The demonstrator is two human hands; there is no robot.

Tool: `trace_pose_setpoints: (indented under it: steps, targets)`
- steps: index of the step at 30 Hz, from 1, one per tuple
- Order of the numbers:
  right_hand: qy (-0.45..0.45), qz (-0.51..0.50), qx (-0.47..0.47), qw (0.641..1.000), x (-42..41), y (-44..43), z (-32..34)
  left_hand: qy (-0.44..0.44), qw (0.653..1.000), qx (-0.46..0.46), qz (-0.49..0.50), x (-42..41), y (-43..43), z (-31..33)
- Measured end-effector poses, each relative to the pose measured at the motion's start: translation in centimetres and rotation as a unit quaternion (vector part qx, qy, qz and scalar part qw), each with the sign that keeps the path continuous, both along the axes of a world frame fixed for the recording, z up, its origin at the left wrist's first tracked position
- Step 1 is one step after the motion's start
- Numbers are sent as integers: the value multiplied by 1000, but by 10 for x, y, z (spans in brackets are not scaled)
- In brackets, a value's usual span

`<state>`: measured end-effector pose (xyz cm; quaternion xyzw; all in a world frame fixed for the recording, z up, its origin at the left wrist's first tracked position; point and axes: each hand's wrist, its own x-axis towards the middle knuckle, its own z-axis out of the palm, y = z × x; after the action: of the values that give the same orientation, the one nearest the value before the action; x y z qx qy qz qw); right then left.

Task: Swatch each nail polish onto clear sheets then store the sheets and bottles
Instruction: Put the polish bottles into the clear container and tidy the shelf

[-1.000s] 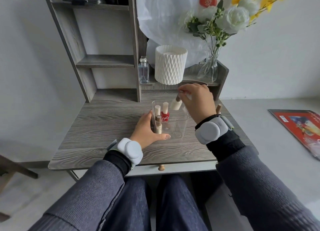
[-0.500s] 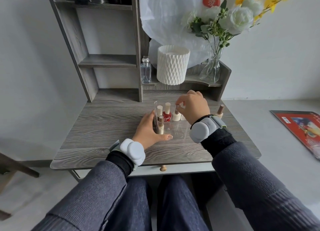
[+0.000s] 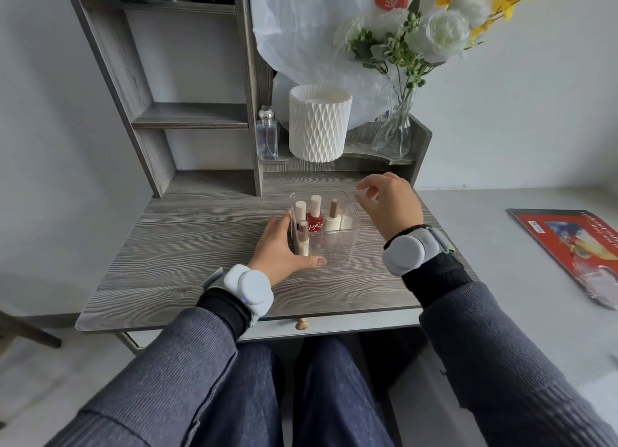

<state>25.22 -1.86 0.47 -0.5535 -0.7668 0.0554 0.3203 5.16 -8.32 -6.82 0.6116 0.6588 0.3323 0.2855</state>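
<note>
A clear plastic box stands in the middle of the grey wooden desk. Several nail polish bottles stand upright inside it: a red one, a white one with a brown cap, and two cream-capped ones by the left wall. My left hand holds the box's left front corner, with the thumb lying along the front wall. My right hand hovers just right of the box's far right corner, its fingers loosely curled and holding nothing. No clear sheets are visible.
The desk has a shelf unit at the back. It carries a glass perfume bottle, a white ribbed pot and a glass vase of flowers. A drawer knob sits under the front edge. A red magazine lies at the right.
My right hand lowered the white bottle with the brown cap into the box, let it go, and drew back to the right. My left hand stayed on the box.
</note>
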Motion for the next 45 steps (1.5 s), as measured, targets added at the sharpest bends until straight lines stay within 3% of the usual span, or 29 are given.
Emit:
trace_pose_setpoints:
  steps: [6, 11, 16, 26, 39, 45]
  targets:
    - [-59, -81, 17, 995, 32, 0, 0, 18, 1000, 7, 11, 7, 6, -4]
    - [-113, -110, -66, 985, 49, 4, -4, 17, 1000, -2, 6, 10, 10, -5]
    - [-79, -109, -105, 985, 60, 8, -9, 39, 999, 11, 5, 14, 14, -7]
    - [-21, -104, -95, 990, 64, 6, -6, 75, 997, 25, 13, 16, 15, -10]
    - [111, -40, 89, 989, 26, -16, 33, 80, 996, 48, 2, 16, 12, -9]
    - [56, 1, 56, 997, 4, -21, 40, 79, 995, 61, 9, 16, 12, -12]
